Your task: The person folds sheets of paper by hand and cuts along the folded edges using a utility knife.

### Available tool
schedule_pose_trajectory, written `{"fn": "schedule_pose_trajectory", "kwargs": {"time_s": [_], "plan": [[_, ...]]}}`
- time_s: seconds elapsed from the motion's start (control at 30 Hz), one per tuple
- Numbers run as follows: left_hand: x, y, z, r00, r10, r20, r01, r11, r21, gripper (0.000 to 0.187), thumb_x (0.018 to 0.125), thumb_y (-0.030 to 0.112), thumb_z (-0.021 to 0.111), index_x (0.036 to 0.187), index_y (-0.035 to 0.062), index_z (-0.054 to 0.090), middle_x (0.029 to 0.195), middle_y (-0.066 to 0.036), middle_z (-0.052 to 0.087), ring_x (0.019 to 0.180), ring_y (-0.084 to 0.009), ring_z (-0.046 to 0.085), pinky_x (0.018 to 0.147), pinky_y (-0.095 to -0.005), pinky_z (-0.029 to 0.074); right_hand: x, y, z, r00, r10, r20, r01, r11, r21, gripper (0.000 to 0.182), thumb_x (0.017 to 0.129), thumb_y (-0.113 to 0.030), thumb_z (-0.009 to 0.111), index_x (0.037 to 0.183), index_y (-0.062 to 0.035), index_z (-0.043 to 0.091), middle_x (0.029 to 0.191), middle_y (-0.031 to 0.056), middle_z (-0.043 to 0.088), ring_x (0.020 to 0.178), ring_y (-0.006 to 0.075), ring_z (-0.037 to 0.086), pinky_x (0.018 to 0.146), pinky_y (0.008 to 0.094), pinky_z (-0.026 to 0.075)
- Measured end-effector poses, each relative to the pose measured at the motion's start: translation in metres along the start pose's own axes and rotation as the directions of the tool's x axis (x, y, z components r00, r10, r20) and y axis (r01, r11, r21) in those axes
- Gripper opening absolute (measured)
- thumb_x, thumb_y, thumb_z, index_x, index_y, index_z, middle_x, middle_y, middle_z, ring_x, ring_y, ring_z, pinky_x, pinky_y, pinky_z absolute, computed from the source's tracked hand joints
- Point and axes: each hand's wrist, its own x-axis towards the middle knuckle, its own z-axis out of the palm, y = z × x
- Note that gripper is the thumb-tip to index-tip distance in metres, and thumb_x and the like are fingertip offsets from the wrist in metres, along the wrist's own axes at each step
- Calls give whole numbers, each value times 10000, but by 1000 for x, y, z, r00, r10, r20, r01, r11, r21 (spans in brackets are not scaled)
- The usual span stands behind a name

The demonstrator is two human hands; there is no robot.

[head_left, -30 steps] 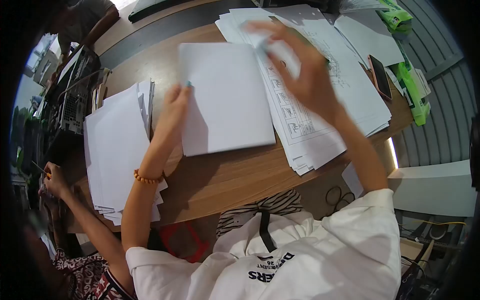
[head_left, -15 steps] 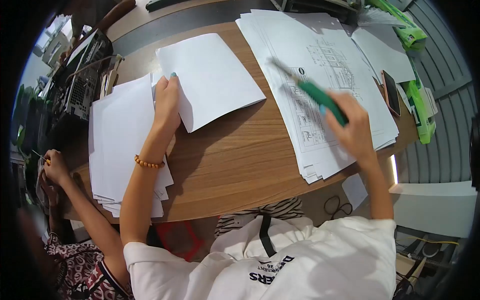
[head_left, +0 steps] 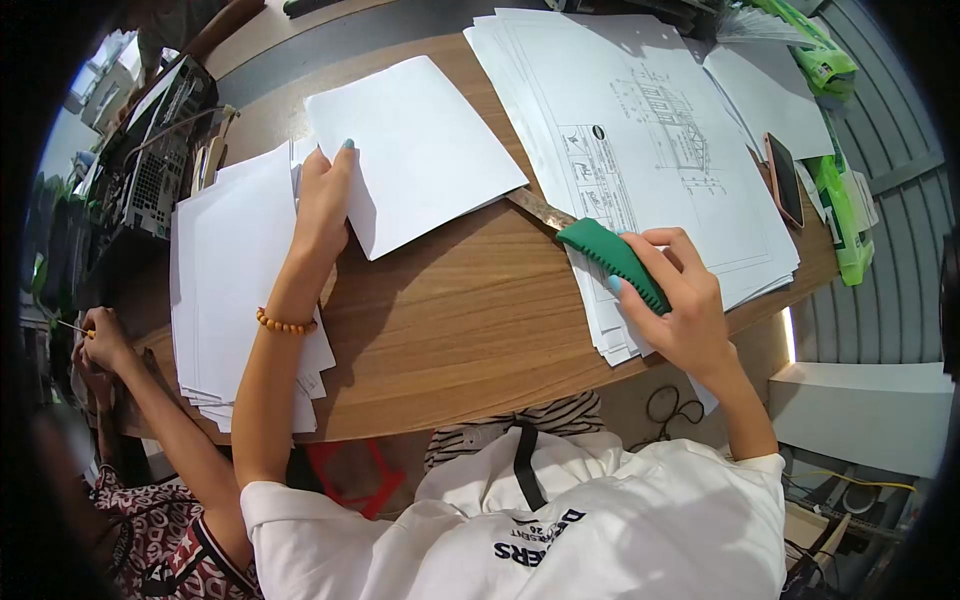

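My left hand (head_left: pixel 325 200) grips the left edge of a folded sheet of white paper (head_left: pixel 420 150), thumb on top. The sheet is tilted and casts a shadow on the wooden table (head_left: pixel 440 320). In my right hand (head_left: pixel 685 300) is a knife (head_left: pixel 615 262) with a ridged green handle and a worn, brownish metal blade. Its blade points left, and the tip is at the paper's right corner, partly hidden by it. Below my left wrist lies a stack of white sheets (head_left: pixel 225 290). A pile of printed drawings (head_left: pixel 640 130) is behind the knife.
A phone (head_left: pixel 784 180) lies at the right edge of the drawings, near green packaging (head_left: pixel 850 220). A black computer case (head_left: pixel 160 170) stands at the left. Another person's hand (head_left: pixel 105 340) holds a thin tool low on the left.
My right hand has brought the knife down and left, from over the drawings to the paper's right corner. The left hand keeps hold of the sheet.
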Motion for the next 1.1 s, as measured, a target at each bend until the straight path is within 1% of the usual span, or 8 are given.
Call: {"fn": "schedule_pose_trajectory", "kwargs": {"time_s": [0.2, 0.27, 0.7, 0.8, 0.9, 0.97, 1.03, 1.1], "plan": [[14, -20, -6, 987, 157, -25, -152, 978, 143, 208, 925, 109, 422, 1043, -60, 447, 852, -147, 599, 676, -193, 559, 632, -319, 456, 3, -6, 12, 1000, -21, 2, 21, 995, -97, 387, 755, -117, 676, 1104, 12, 570, 969, 109, 519, 586, 198, 582, 465, 299, 473], [9, -12, -9, 933, 346, 97, -330, 716, 615, 167, 931, 83, 406, 1014, -62, 398, 781, -225, 588, 644, -279, 582, 614, -362, 460, 1, -8, 13, 1000, -2, 22, 5, 989, -149, 406, 752, -123, 682, 1121, 5, 570, 965, 98, 509, 574, 190, 572, 464, 299, 471], [-6, 15, -10, 895, 368, 252, -409, 451, 794, 169, 920, 59, 389, 973, -99, 363, 704, -309, 587, 656, -435, 614, 592, -457, 482, -12, -24, 7, 998, -61, 21, 64, 981, -185, 425, 693, -127, 731, 1084, -10, 612, 935, 86, 502, 545, 155, 542, 437, 270, 443], [-14, 33, -15, 933, 235, 273, -348, 394, 850, 222, 919, 85, 420, 1037, -99, 383, 834, -309, 610, 699, -390, 638, 619, -484, 476, -17, -31, 12, 997, -64, 44, 70, 985, -157, 450, 692, -133, 736, 1103, -11, 598, 933, 87, 497, 551, 157, 540, 439, 268, 452], [-25, 33, -2, 906, 386, 173, -207, 47, 977, 380, 929, 165, 448, 1188, -105, 383, 1142, -315, 533, 1002, -365, 591, 828, -504, 443, -20, -38, 14, 997, -46, 63, 56, 984, -166, 452, 698, -142, 735, 1103, 1, 592, 930, 91, 493, 573, 159, 545, 444, 266, 457], [-26, 17, 12, 569, 737, 365, -357, -178, 917, 528, 949, 289, 411, 1315, -83, 333, 1387, -254, 333, 1289, -339, 348, 1042, -502, 262, -22, -42, 14, 996, -39, 78, 53, 981, -185, 450, 703, -147, 732, 1102, 5, 591, 928, 92, 492, 584, 158, 546, 446, 263, 459], [-43, -2, 36, 697, 566, 439, -583, 92, 807, 583, 959, 348, 340, 1346, -87, 298, 1439, -225, 252, 1373, -335, 148, 1107, -488, 114, -23, -44, 15, 994, -36, 101, 57, 976, -209, 448, 707, -152, 730, 1101, 10, 590, 927, 93, 490, 595, 157, 548, 449, 260, 460], [-53, -17, 42, 687, 473, 552, -623, -6, 782, 553, 956, 307, 318, 1332, -98, 304, 1419, -259, 265, 1362, -359, 179, 1094, -510, 140, -23, -45, 18, 997, -54, 63, 68, 968, -240, 453, 709, -152, 726, 1109, 10, 588, 925, 89, 489, 598, 151, 548, 442, 257, 451]]}}
